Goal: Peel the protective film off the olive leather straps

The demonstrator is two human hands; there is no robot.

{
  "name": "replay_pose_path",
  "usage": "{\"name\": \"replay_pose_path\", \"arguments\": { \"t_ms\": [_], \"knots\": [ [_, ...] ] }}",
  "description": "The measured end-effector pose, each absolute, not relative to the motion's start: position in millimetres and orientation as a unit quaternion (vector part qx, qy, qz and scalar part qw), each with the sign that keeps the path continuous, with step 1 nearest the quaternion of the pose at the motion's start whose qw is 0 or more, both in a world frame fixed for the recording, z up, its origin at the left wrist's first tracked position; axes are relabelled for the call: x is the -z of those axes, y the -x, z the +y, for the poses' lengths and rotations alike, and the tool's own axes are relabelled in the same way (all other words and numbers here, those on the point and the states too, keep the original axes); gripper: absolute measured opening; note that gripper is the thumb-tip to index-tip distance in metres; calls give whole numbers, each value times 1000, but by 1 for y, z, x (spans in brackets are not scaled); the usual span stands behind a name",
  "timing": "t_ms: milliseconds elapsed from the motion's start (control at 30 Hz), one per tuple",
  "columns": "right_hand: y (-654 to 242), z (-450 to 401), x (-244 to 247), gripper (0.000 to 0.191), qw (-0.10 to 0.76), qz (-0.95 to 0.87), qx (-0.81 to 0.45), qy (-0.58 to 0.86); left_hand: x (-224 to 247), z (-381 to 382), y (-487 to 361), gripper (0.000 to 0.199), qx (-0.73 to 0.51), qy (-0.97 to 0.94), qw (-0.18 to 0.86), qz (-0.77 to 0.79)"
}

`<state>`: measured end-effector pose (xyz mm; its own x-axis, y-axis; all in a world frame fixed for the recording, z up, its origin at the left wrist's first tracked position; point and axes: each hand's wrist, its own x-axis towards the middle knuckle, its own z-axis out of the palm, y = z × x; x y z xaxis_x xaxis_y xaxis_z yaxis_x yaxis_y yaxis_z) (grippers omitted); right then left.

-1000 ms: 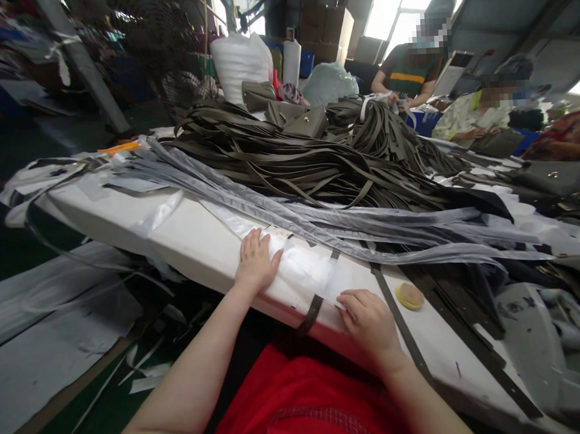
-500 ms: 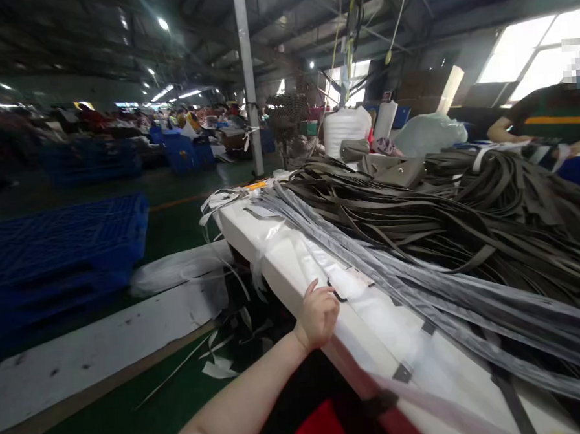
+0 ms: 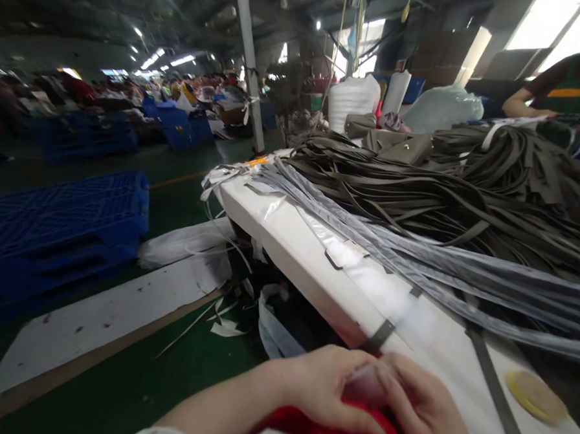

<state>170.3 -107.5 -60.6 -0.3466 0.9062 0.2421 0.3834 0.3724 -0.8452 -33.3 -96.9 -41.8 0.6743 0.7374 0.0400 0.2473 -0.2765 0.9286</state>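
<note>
Low in front of my red clothing, my left hand (image 3: pixel 323 390) and my right hand (image 3: pixel 420 395) come together at the near edge of the white work table (image 3: pixel 293 268). A thin, pinkish see-through plastic film (image 3: pixel 367 385) shows between them. Its far end and the right fingertips are partly hidden and blurred. The left hand curves round the film with its thumb low, while the right fingers are bent in against it. Beyond the hands, a dark strap (image 3: pixel 381 334) crosses the table edge. Farther up lies a black-edged clear piece (image 3: pixel 335 258).
Long grey plastic-covered strips (image 3: pixel 393 250) run along the table beside a heap of dark straps (image 3: pixel 415 191). A yellow-rimmed tape roll (image 3: pixel 535 395) lies at right. Blue pallets (image 3: pixel 66 216) and a white board (image 3: pixel 110 317) are on the left floor. A co-worker (image 3: pixel 555 90) stands across.
My left hand has left the plastic on the table edge and drawn back toward my body. My right hand has come into view beside it. The camera has tilted down slightly.
</note>
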Motion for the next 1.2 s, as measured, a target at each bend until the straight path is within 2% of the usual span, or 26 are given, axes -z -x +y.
{"name": "replay_pose_path", "arguments": {
  "t_ms": [67, 167, 233, 367, 633, 933, 1200],
  "knots": [
    [-179, -103, 57, 38, 383, -712, -362, 464, 52, -94, 27, 47, -222, -712, 559, 362],
    [-189, -98, 64, 42, 405, -641, -390, 523, 67, -89, 24, 52, -213, -631, 649, 369],
    [-189, -97, 73, 41, 421, -587, -445, 529, 72, -87, 24, 55, -214, -606, 668, 376],
    [-184, -94, 83, 37, 431, -522, -542, 498, 74, -86, 29, 61, -265, -579, 654, 409],
    [-172, -88, 87, 42, 491, -458, -582, 458, 75, -89, 32, 64, -293, -627, 592, 412],
    [-163, -89, 85, 52, 527, -450, -572, 439, 86, -83, 31, 66, -270, -680, 533, 425],
    [-159, -89, 99, 47, 529, -488, -515, 466, 90, -88, 27, 62, -332, -644, 536, 433]
  ]
}}
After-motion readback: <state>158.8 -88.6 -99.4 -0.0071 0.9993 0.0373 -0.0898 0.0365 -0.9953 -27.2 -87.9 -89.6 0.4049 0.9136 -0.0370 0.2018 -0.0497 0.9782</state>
